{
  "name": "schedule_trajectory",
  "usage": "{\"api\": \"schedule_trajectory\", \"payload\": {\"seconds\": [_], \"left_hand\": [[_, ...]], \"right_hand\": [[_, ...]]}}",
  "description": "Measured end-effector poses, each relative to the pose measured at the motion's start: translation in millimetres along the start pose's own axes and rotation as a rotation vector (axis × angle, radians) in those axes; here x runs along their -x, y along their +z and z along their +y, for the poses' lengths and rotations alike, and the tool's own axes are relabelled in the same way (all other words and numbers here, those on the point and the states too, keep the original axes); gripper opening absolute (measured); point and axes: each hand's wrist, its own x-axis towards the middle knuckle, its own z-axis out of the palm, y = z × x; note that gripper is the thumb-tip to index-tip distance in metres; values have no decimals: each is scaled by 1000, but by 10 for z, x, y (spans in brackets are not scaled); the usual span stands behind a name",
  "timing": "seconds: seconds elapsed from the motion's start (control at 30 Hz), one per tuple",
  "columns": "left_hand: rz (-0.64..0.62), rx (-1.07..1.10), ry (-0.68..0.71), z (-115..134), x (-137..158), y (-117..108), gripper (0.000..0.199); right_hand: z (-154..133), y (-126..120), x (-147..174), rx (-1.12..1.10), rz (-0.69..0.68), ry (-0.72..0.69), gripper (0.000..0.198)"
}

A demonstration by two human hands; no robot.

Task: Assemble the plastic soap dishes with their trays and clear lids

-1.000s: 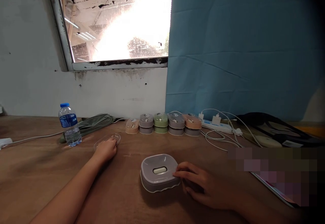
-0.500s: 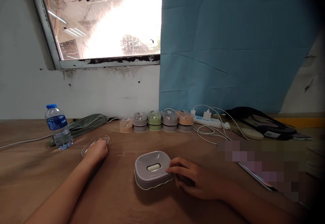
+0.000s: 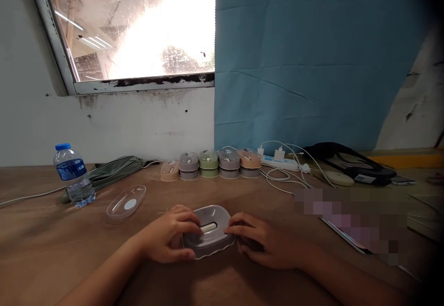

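Observation:
A grey oval plastic box (image 3: 217, 237) stands on the table in front of me, with a pale oblong piece (image 3: 208, 227) in the slot of its top. My left hand (image 3: 169, 234) grips the box's left side, fingertips on the top and thumb low at the near edge. On the opposite side, my right hand (image 3: 262, 241) has its bent fingers on the rim; its thumb is tucked beneath, partly in shadow. A clear oval lid (image 3: 118, 206) with a round white sticker (image 3: 130, 204) lies apart from both hands, to the left.
Along the wall stand similar boxes in grey, green (image 3: 208, 159) and peach (image 3: 169, 171), most stacked in pairs. A water bottle (image 3: 72, 176) and a dark green cloth item (image 3: 116, 172) are at left. A power strip (image 3: 280, 162), cables and a black bag (image 3: 347, 162) sit at right.
My left hand has let go of the clear lid and moved right onto the grey box. My right hand stays at the box's right edge. The view has shifted slightly.

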Motion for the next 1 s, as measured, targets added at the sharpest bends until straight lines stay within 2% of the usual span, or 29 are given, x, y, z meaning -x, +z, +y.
{"api": "schedule_trajectory", "payload": {"seconds": [0.1, 0.37, 0.57, 1.0], "left_hand": [[-42, 119, 22, 34, -39, 112, 48], [93, 287, 30, -165, -5, 257, 36], [257, 410, -91, -133, 5, 257, 30], [309, 629, -252, -144, -16, 255, 28]], "right_hand": [[16, 17, 9, 21, 20, 1, 43], [64, 47, 20, 117, 45, -12, 54], [72, 47, 49, 187, 136, -34, 46], [31, 14, 32, 216, 176, -92, 46]]}}
